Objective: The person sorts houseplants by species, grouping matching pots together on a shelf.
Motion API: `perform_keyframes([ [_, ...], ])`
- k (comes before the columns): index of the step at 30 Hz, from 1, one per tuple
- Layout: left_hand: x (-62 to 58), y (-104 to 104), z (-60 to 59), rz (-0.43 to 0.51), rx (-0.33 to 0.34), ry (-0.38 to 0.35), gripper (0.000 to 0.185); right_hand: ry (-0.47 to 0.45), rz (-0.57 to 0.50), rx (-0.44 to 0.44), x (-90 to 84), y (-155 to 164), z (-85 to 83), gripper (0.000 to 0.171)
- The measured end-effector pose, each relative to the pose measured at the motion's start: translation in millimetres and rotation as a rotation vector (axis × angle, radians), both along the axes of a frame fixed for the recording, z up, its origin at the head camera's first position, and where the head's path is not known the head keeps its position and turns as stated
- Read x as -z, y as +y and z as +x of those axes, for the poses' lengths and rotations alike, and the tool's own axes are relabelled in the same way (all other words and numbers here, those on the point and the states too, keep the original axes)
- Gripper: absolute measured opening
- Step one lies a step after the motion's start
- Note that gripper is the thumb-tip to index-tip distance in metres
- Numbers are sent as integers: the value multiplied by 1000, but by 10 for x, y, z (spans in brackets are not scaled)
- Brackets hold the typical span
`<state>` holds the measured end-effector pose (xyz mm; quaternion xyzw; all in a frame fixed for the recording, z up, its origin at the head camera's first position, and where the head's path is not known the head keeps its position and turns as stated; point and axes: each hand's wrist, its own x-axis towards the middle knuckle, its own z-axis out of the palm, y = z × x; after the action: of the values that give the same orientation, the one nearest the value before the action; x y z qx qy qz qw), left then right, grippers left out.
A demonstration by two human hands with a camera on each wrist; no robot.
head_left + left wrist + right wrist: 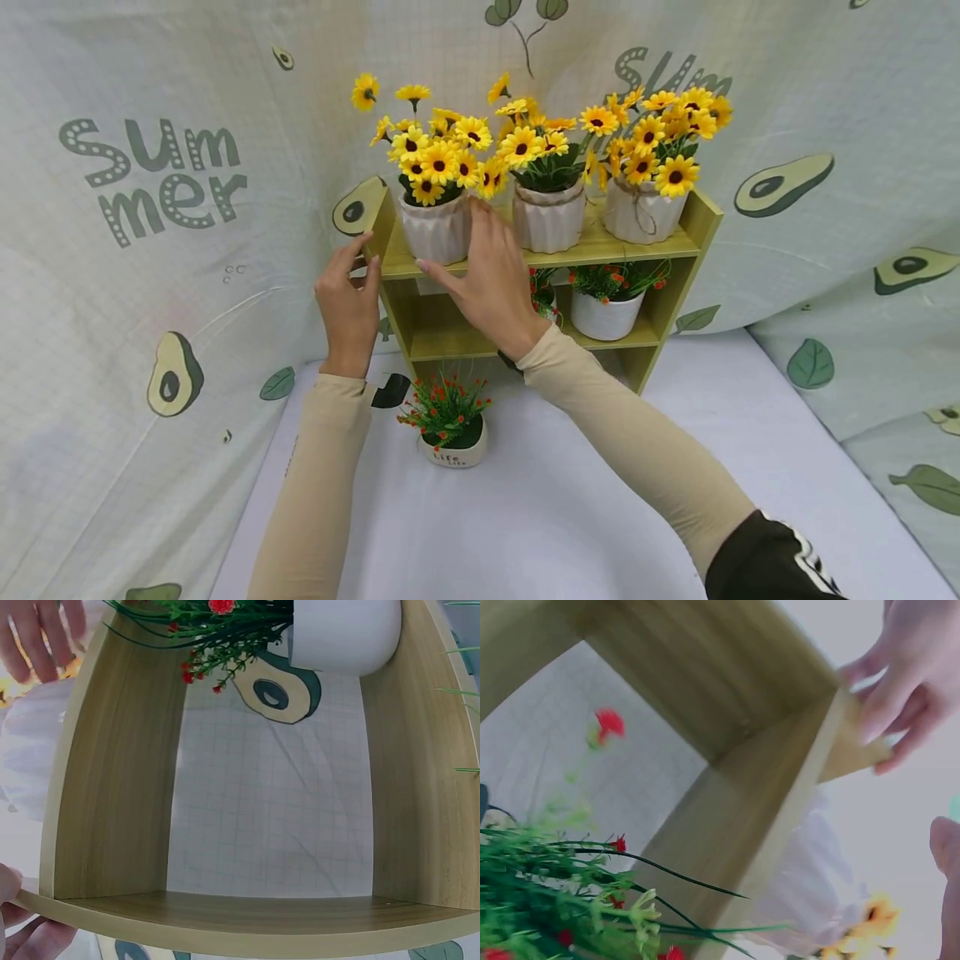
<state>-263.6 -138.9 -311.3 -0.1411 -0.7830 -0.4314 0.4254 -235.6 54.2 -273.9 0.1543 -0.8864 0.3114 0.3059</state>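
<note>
Three white ribbed pots of yellow artificial sunflowers stand in a row on top of a wooden shelf [461, 337]. My right hand [493, 271] is at the leftmost sunflower pot [435, 229], its straight fingers along the pot's right side and its thumb spread in front. At the shelf's upper left corner, my left hand [348, 304] grips the side panel between thumb and fingers; the right wrist view also shows these fingers [904, 697] on the panel. The middle sunflower pot [549, 218] and the right sunflower pot [645, 212] stand beyond my right hand.
On the lower tier, a white pot with red-flowered greenery [607, 317] stands at the right, with another plant partly behind my right wrist. A small "Life" pot [453, 454] sits on the white tabletop [525, 517] before the shelf. Avocado-printed cloth [172, 292] hangs behind.
</note>
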Motion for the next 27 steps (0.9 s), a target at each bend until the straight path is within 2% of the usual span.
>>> perform_keyframes([
  [5, 1, -5, -7, 5, 4, -2, 32, 231, -40, -87, 365, 113, 365, 81],
  [8, -2, -4, -4, 7, 3, -7, 32, 280, -60, -117, 687, 186, 559, 71],
  [10, -3, -4, -2, 6, 2, -10, 32, 273, -72, -129, 919, 234, 673, 67],
  [15, -6, -9, 3, -4, -1, -7, 31, 180, -105, -133, 1462, 327, 903, 61],
  [21, -19, -2, 4, 8, -7, -14, 32, 3, -108, -90, 2020, 353, 1052, 66],
  [27, -7, -3, -5, 6, -13, -19, 32, -287, -110, -98, 2423, 313, 1079, 78],
])
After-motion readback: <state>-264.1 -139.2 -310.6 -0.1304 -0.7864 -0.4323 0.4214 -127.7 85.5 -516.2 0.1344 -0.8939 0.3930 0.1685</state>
